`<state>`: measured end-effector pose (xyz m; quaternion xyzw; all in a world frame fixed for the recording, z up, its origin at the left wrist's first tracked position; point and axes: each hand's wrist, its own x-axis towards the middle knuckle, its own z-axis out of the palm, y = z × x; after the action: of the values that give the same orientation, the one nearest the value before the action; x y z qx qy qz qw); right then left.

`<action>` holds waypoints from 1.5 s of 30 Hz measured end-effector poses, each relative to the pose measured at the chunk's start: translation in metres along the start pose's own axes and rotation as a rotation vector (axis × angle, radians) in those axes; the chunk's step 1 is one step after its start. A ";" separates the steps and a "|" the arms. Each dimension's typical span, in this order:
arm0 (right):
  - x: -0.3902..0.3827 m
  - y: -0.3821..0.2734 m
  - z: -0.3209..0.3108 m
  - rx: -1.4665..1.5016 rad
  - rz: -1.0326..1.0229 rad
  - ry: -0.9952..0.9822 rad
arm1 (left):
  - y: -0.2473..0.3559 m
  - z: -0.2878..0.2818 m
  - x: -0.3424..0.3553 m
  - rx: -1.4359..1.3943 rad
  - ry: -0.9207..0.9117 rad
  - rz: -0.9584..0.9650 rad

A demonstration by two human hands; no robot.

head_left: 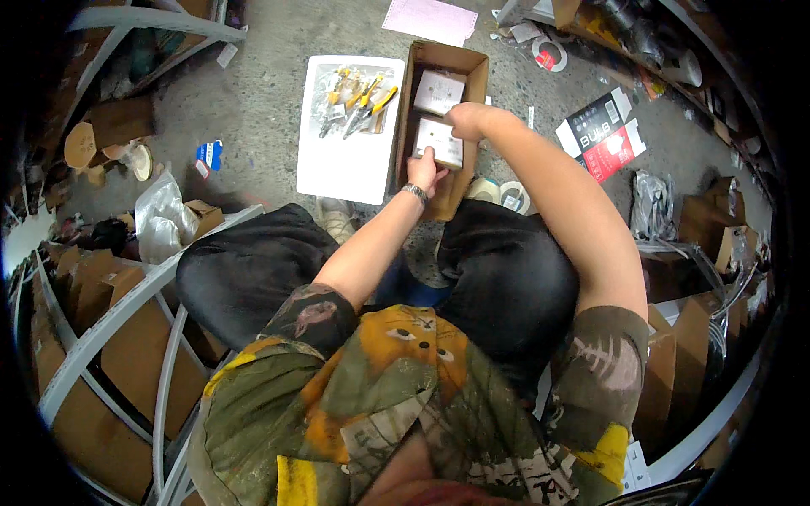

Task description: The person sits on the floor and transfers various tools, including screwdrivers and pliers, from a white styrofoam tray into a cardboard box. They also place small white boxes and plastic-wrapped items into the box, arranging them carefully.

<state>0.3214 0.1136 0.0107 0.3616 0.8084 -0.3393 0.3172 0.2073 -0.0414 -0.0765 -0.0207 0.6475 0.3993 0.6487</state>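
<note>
Between my legs stands a long open brown cardboard box with two small white boxes in it. The far white box lies near the far end. My left hand is closed on the left near corner of the nearer white box, thumb on its top and fingers at its near side. My right hand reaches over the carton's right wall, its curled fingers at the same box's far right corner. Their tips are partly hidden. Left of the carton is a white tray or lid bearing yellow-handled pliers in clear bags.
A pink sheet lies beyond the carton. To the right are a flattened black, white and red box and a tape roll; another roll sits near my right knee. Metal shelf frames with cardboard flank both sides.
</note>
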 end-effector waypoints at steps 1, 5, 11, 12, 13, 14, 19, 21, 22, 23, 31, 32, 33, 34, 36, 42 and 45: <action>0.002 0.009 0.003 0.039 -0.026 0.030 | 0.001 -0.002 -0.015 0.050 -0.017 0.032; -0.022 -0.002 -0.026 0.347 -0.073 0.099 | 0.035 -0.009 -0.071 0.222 -0.005 0.094; -0.062 -0.017 -0.061 0.894 0.010 0.092 | 0.117 -0.001 -0.138 0.325 -0.111 0.352; -0.072 -0.024 -0.073 0.995 -0.040 0.062 | 0.140 0.003 -0.154 0.418 -0.102 0.429; -0.084 -0.030 -0.086 1.096 -0.091 0.029 | 0.152 -0.001 -0.148 0.481 -0.127 0.594; -0.097 -0.043 -0.100 1.194 -0.150 -0.007 | 0.166 -0.005 -0.141 0.545 -0.143 0.762; -0.114 -0.075 -0.135 1.553 -0.324 0.418 | 0.246 0.008 -0.195 0.549 -0.310 0.841; -0.121 -0.087 -0.145 1.606 -0.368 0.496 | 0.260 0.004 -0.208 0.675 -0.291 0.986; -0.123 -0.091 -0.145 1.616 -0.371 0.516 | 0.267 0.002 -0.221 0.762 -0.264 1.039; -0.124 -0.096 -0.146 1.624 -0.381 0.535 | 0.273 0.000 -0.229 0.820 -0.253 1.089; -0.105 -0.100 -0.127 1.649 -0.382 0.640 | 0.282 -0.008 -0.234 0.957 -0.247 1.154; -0.105 -0.101 -0.128 1.653 -0.367 0.641 | 0.281 -0.006 -0.230 0.975 -0.216 1.177; -0.106 -0.101 -0.127 1.653 -0.359 0.654 | 0.281 -0.005 -0.226 0.993 -0.184 1.201; -0.109 -0.101 -0.126 1.654 -0.351 0.668 | 0.281 -0.005 -0.225 0.995 -0.183 1.218; -0.111 -0.099 -0.128 1.644 -0.354 0.701 | 0.283 0.000 -0.222 1.003 -0.191 1.259; -0.096 -0.095 -0.125 1.626 -0.434 0.723 | 0.295 -0.006 -0.211 1.061 -0.213 1.267; -0.094 -0.094 -0.123 1.646 -0.440 0.730 | 0.302 -0.008 -0.210 1.159 -0.198 1.236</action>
<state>0.2639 0.1266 0.1818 0.3959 0.4131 -0.7239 -0.3854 0.0691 0.0562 0.2499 0.7066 0.5848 0.2873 0.2759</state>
